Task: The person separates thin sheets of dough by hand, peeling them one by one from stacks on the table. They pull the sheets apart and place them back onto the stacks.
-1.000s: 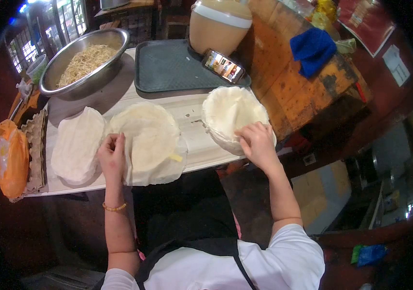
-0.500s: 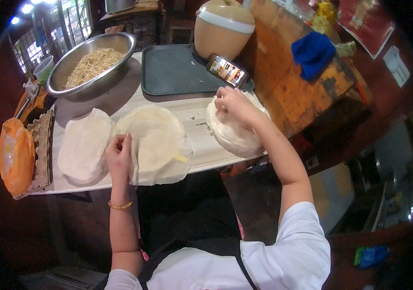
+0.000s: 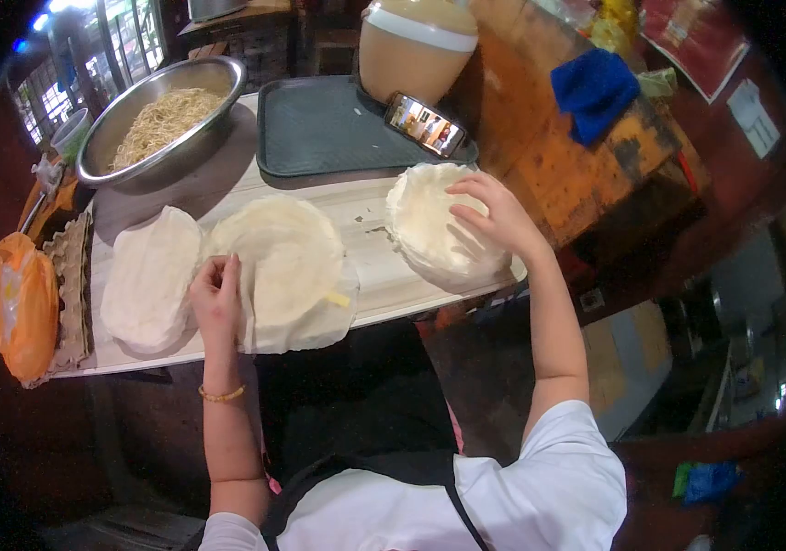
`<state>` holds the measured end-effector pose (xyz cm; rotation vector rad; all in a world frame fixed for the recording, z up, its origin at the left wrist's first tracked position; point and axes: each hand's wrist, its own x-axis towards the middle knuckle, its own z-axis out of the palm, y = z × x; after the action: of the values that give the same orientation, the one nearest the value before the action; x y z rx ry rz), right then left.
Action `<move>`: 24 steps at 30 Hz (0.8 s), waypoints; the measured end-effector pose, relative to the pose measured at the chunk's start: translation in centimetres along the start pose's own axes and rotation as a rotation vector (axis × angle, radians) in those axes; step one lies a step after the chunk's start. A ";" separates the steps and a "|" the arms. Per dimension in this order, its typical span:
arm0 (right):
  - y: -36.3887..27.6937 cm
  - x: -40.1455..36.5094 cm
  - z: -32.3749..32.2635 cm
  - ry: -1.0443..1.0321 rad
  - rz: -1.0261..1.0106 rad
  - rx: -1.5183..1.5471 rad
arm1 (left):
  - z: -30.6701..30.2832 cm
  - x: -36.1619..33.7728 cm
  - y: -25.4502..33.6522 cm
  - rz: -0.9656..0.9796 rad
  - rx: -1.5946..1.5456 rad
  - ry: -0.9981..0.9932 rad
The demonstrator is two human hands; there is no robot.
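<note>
Round, thin pale wrappers [image 3: 296,262] lie in the middle of the board, with a small yellow strip [image 3: 337,299] near their lower right edge. At their left edge my left hand [image 3: 218,286] pinches the wrapper's edge between thumb and fingertips. On the right is a round stack of whitish wrappers [image 3: 425,220] with ruffled edges. My right hand [image 3: 492,213] is over the right side of that stack, fingers apart and curved, holding nothing. A folded oblong pile of white wrappers [image 3: 150,280] lies left of my left hand.
Behind are a dark tray [image 3: 315,129], a phone [image 3: 424,125] leaning on a tan container [image 3: 411,60], and a steel bowl [image 3: 227,108] of shredded food. An orange bag [image 3: 22,308] and egg carton [image 3: 71,294] stand left. A blue cloth [image 3: 593,95] lies on the wooden surface right.
My right hand has opened and moved to the right side of the stack, uncovering its middle. My left hand keeps its pinch at the wrapper's edge. The whole view has shifted slightly.
</note>
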<state>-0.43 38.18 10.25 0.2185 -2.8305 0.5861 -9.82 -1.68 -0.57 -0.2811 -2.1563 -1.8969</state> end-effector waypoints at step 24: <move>4.5 -7.0 3.6 0.028 0.426 -0.305 | -0.2 0.2 -1.2 0.012 -0.004 -0.043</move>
<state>4.72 41.42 3.50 -0.4521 -2.8992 0.2199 -10.41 -2.03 -1.62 -0.3382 -2.1734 -1.9062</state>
